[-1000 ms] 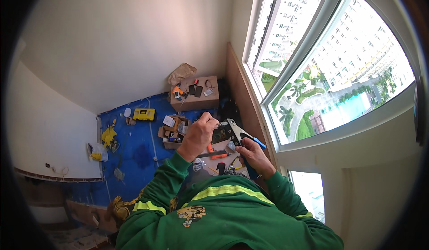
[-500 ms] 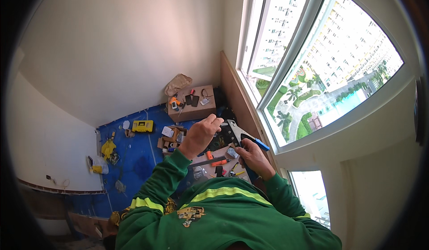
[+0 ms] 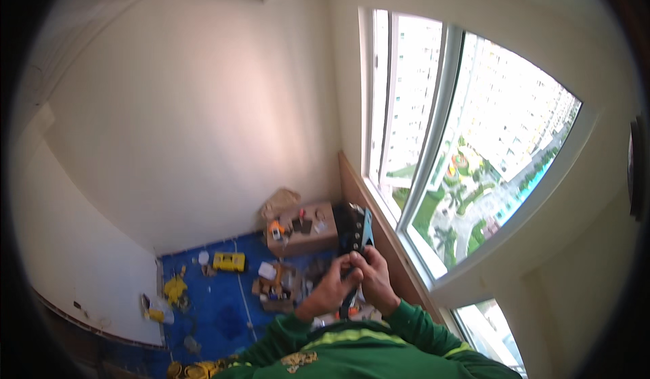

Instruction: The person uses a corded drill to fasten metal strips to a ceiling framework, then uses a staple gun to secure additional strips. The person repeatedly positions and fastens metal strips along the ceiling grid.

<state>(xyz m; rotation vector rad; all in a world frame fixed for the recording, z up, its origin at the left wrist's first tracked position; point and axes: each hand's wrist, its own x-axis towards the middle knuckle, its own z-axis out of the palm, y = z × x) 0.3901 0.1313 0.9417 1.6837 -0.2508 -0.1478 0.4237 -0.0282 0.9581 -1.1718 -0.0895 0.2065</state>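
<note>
Tool stands upright in your curled right hand, likely for steadiness, your half-closed left hand beside it hiding any hold.

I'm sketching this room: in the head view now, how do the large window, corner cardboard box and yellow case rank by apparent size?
Largest to smallest:
1. Large window
2. Corner cardboard box
3. Yellow case

My 2 green sleeves are matt cloth; my tool has shiny, metal-looking studs. Rough, crumpled brown paper is at the far left corner of the matt cardboard box.
</note>
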